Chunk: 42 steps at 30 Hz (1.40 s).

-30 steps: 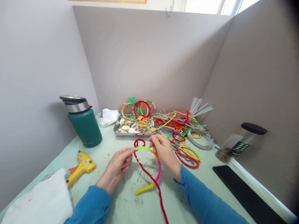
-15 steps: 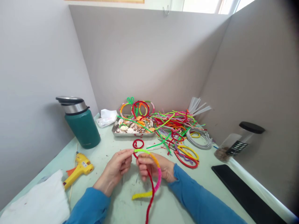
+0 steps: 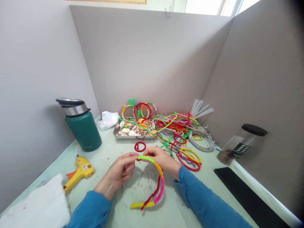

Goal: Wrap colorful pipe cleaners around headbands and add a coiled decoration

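My left hand (image 3: 121, 172) pinches the green end of a curved headband (image 3: 159, 183) wrapped in green, orange, pink and yellow pipe cleaners. Fingers of my right hand (image 3: 163, 158) grip the same band just right of that end, together with a red pipe cleaner (image 3: 152, 194) that runs along the band's inner side down to its yellow tip. The band's lower part rests near the tabletop. A small red pipe-cleaner ring (image 3: 140, 146) lies on the table just beyond both hands.
A metal tray (image 3: 118, 134) of shells sits behind, beside a heap of coloured pipe cleaners (image 3: 180, 126) and finished hoops. Left: a green flask (image 3: 83, 128), a yellow glue gun (image 3: 79, 173), a white cloth (image 3: 40, 205). Right: a tilted jar (image 3: 239, 145) and a black slab (image 3: 247, 196).
My right hand came back up from under the band to its green top. The long red pipe cleaner, which hung past the table's near edge, now lies short along the band.
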Tool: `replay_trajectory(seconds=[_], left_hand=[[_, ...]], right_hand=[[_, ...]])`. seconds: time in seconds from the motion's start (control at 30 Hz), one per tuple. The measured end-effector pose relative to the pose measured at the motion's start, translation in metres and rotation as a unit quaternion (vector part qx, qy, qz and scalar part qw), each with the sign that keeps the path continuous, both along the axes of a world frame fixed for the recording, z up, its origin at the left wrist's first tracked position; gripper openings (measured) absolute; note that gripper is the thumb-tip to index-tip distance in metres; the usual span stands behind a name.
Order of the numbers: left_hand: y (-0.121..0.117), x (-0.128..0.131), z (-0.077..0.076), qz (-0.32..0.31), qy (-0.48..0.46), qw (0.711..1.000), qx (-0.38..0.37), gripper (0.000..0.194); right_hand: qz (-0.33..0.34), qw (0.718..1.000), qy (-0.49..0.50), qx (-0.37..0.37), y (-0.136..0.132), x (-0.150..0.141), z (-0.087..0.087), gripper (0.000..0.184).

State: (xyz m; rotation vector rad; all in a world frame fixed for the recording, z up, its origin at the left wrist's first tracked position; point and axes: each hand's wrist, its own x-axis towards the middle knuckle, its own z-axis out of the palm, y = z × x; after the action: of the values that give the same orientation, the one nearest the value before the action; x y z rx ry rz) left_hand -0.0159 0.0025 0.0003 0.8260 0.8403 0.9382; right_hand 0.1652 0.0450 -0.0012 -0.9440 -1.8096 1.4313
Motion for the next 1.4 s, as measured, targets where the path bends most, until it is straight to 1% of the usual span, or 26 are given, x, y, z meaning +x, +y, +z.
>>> replay_trajectory(seconds=[0.17,0.23,0.27,0.37,0.43,0.5,0.57,0.67,0.83,0.97,1.07,1.13,1.23,1.4], left_hand=[[-0.001,0.002,0.001,0.006,0.017,1.0,0.004,0.017],[-0.002,0.004,0.002,0.003,0.034,0.999,0.0,0.019],[-0.003,0.005,0.003,0.0,0.044,0.999,-0.002,0.02],[-0.005,0.008,0.003,-0.008,0.067,0.998,-0.01,0.02],[-0.006,0.009,0.004,-0.004,0.078,0.997,-0.013,0.019],[-0.006,0.01,0.005,0.006,0.089,0.996,-0.016,0.019],[-0.006,0.011,0.006,0.006,0.103,0.995,-0.016,0.02],[-0.006,0.013,0.005,-0.001,0.126,0.992,-0.004,0.023],[-0.006,0.014,0.002,0.028,0.161,0.986,0.028,0.028],[-0.004,0.015,-0.001,0.046,0.197,0.979,0.017,0.028],[-0.003,0.015,-0.003,0.053,0.204,0.977,0.012,0.029],[-0.004,0.015,-0.003,0.051,0.191,0.98,0.011,0.03],[-0.005,0.014,-0.001,0.03,0.156,0.987,0.004,0.031],[-0.004,0.014,0.002,0.009,0.126,0.992,0.007,0.029]], right_hand=[[0.018,0.997,-0.058,0.036,0.0,0.004,0.009,0.025],[0.005,0.993,-0.084,0.08,0.0,0.004,0.011,0.02],[-0.008,0.988,-0.1,0.114,0.0,0.004,0.012,0.018],[-0.05,0.957,-0.149,0.244,-0.001,0.002,0.016,0.013],[-0.064,0.934,-0.165,0.311,-0.002,0.001,0.02,0.012],[-0.068,0.918,-0.172,0.351,-0.004,0.001,0.024,0.013],[-0.067,0.91,-0.175,0.37,-0.005,0.001,0.028,0.013],[-0.065,0.902,-0.178,0.387,-0.007,0.002,0.031,0.013],[-0.067,0.884,-0.21,0.413,-0.012,0.002,0.035,0.012],[-0.078,0.85,-0.293,0.43,-0.023,0.002,0.048,0.013],[-0.093,0.828,-0.356,0.424,-0.033,0.001,0.059,0.016],[-0.102,0.827,-0.382,0.4,-0.038,0.001,0.064,0.016],[-0.11,0.838,-0.399,0.356,-0.04,0.002,0.066,0.019],[-0.123,0.859,-0.371,0.331,-0.035,0.005,0.063,0.024]])
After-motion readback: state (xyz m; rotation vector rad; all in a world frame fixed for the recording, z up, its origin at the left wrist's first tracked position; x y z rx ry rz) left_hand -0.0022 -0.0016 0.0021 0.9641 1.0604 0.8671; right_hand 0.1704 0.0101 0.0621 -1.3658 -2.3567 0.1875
